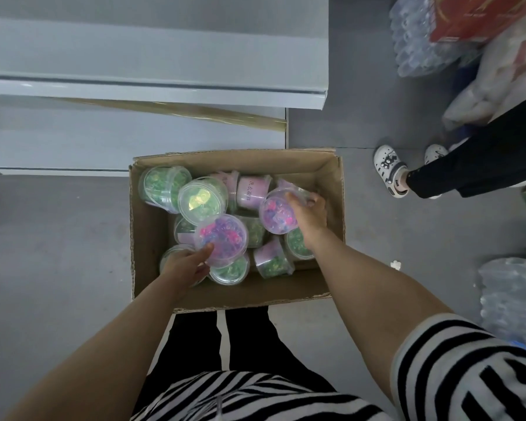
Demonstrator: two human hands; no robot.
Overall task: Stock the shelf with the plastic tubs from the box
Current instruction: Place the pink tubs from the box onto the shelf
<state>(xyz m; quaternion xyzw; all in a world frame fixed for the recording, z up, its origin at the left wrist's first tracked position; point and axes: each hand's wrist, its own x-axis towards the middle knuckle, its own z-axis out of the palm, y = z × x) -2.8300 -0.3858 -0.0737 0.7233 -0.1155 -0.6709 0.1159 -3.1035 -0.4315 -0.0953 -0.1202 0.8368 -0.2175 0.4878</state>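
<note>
Two tubs were in hand, head view: the left hand [189, 264] gripped a purple tub [222, 238] by its edge, the right hand [309, 215] curled round a second tub [275, 215] — both over the box [225, 161]. One per hand probably halved trips to the shelf [134, 56] just beyond.

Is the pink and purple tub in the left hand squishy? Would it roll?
Probably stiff: the tub keeps its round shape in the left hand. Likely light, since one hand holds it. On its side, it could roll.
</note>
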